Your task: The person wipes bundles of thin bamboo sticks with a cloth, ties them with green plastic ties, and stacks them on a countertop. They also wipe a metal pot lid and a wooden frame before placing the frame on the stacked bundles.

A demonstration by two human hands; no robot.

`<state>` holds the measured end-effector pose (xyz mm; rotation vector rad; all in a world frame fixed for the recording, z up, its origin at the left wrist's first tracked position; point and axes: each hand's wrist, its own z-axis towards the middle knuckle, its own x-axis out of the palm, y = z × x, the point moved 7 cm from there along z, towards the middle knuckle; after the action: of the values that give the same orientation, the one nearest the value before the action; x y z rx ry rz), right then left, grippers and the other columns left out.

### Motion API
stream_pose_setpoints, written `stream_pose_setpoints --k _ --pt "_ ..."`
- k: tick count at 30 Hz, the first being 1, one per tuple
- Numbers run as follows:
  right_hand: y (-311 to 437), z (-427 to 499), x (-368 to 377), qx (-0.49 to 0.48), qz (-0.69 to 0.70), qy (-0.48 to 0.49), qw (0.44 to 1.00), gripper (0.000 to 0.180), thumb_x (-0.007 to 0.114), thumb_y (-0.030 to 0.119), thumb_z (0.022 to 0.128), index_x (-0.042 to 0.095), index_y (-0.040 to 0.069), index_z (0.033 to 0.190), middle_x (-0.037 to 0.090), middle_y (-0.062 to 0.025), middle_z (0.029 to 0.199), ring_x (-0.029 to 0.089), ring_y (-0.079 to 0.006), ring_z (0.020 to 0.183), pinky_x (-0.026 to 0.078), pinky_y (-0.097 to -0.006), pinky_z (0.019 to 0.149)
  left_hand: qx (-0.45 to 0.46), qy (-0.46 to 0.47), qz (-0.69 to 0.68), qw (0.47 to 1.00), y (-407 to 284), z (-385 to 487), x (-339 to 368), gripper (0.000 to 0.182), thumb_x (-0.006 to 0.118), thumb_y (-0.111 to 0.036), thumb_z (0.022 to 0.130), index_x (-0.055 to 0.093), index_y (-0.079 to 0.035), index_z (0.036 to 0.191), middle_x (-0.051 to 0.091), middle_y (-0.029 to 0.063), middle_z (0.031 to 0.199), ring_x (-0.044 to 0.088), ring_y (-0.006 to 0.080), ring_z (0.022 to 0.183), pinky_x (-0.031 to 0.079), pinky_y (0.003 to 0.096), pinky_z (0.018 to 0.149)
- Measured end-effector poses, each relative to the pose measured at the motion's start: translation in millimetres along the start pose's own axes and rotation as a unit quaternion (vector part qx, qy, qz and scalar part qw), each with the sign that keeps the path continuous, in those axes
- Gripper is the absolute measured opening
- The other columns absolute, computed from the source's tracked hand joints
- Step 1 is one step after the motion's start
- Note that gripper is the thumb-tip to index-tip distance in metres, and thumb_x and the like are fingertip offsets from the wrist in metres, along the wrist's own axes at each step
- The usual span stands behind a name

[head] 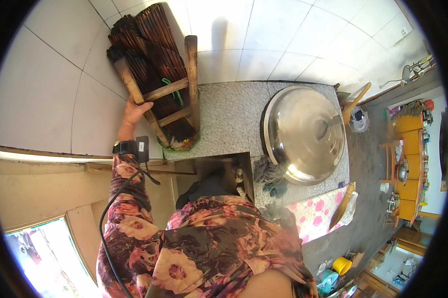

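Observation:
My left hand [135, 112] grips one rail of a ladder-like wooden frame [167, 90], thumb across its front. The worn frame has two long rails and crossbars. It leans over bundles of dark wooden or bamboo slats [160, 44] that stand tilted against the tiled wall. Green cord [177, 93] shows near the upper crossbar. The foot of the stack rests at the left end of a speckled stone-like countertop [227, 111]. My right hand is out of view.
A large domed metal lid [305, 134] covers the countertop's right part, with grey rags [269, 173] beside it. A straw hand broom [343, 206] lies on a flowered sheet [313, 212]. Yellow cabinets [408, 169], a yellow bucket [342, 265] and a teal bucket [327, 280] stand farther right.

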<state>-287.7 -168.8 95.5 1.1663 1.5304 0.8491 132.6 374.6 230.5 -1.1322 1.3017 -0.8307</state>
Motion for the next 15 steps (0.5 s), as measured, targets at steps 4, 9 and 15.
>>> stream_pose_setpoints --k 4,9,15 --pt "-0.8 -16.2 4.6 0.029 0.045 0.001 0.999 0.043 0.071 0.021 0.072 0.055 0.0 0.106 0.062 -0.0089 0.094 0.059 -0.0195 0.087 0.046 -0.0307 0.074 -0.006 0.153 -0.045 0.987 -28.3 -6.7 19.7 0.057 0.072 -0.008 0.066 0.052 -0.007 0.12 0.054 0.0032 0.108 0.049 0.0158 0.103 0.038 0.0322 0.093" --pt "-1.0 -12.8 -9.4 0.034 0.001 0.0 0.999 0.045 0.072 0.021 0.071 0.055 0.0 0.107 0.062 -0.0091 0.094 0.059 -0.0193 0.087 0.046 -0.0306 0.075 0.074 0.185 -0.096 0.975 -78.3 -31.4 46.6 0.046 0.074 -0.009 0.068 0.057 -0.005 0.111 0.056 0.0011 0.104 0.051 0.0155 0.1 0.039 0.0316 0.091" --pt "-20.9 -11.6 -33.5 0.017 -0.038 -0.008 0.999 0.045 0.072 0.019 0.071 0.055 0.0 0.108 0.062 -0.0096 0.094 0.059 -0.0196 0.087 0.047 -0.0306 0.075 0.083 0.035 -0.26 0.961 -149.6 -76.9 -14.7 0.037 0.069 -0.015 0.078 0.054 -0.003 0.11 0.058 0.0052 0.097 0.058 0.0178 0.087 0.044 0.0341 0.084"
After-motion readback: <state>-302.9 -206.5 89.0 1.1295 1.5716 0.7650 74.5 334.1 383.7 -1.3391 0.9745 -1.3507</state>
